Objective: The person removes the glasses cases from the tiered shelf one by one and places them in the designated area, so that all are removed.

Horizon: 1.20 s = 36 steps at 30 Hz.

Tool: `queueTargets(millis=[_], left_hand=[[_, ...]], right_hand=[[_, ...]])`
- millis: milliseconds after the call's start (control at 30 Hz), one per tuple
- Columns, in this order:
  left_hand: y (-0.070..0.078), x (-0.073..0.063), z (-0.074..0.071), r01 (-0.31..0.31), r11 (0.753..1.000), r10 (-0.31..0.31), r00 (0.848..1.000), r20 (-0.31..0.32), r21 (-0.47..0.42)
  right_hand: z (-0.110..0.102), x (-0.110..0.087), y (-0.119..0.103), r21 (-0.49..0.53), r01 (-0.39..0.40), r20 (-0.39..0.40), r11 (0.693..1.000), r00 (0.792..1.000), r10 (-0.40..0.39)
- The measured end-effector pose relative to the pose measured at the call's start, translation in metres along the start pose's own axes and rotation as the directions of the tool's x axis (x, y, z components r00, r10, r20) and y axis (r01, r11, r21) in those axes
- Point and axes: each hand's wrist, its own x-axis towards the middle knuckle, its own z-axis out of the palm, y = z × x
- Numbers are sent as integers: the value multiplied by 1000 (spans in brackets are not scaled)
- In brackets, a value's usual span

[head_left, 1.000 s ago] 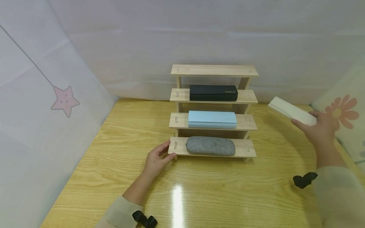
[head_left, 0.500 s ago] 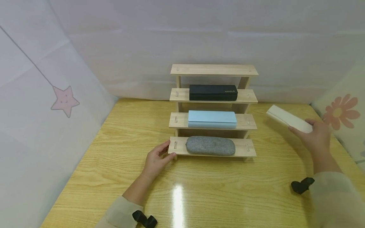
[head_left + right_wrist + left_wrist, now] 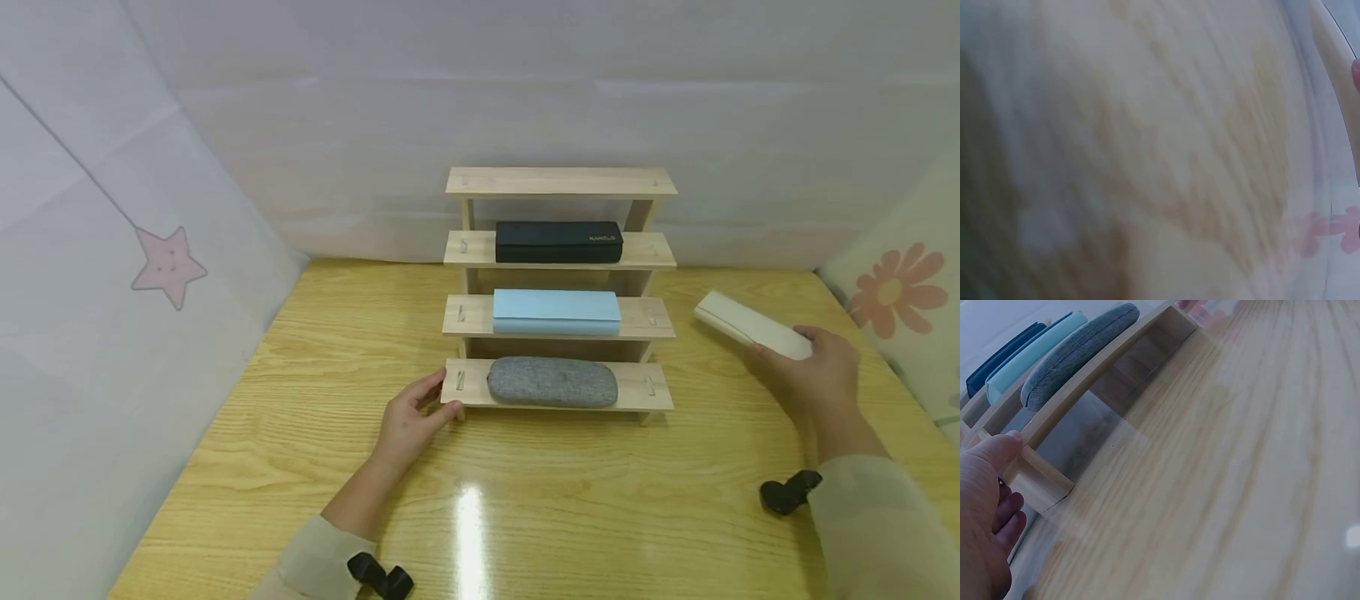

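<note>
White in the right grip (image 3: 821,371), with case (image 3: 752,327) pinched by one end, pointing lengthwise left toward the rack (image 3: 561,182) held by left grip (image 3: 408,423).

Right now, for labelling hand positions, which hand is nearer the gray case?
Left. The left hand grips the board left of the gray case; the right hand, holding a white case, is farther off, to the right.

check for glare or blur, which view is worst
Right wrist view: worst, the table smeared by blur, the white case at the right edge crisper; left wrist view: dimmer than the head view, with a small glare spot at lower right; head view: mostly sharp, with a bright glare streak near the bottom.
</note>
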Motion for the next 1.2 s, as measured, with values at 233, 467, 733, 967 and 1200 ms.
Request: queueTargets(millis=[233,467,733,967,1200], left_hand=[[-1,0,0,-5,1000,5,1000,4,8],[-1,1,0,4,1000,-4,1000,1,10],[-3,1,0,-3,1000,3,1000,3,10],[-2,0,0,-4,1000,4,1000,4,4],[-1,0,0,-6,1000,6,1000,-1,9]], right_hand=[[7,1,8,-71,69,-48,995,996,-72],[12,5,15,-113,90,-62,989,993,-98],[13,7,18,-125,105,-11,987,994,-108],[13,6,22,-143,93,37,985,995,-89],[13,7,24,-148,114,36,982,993,-110]])
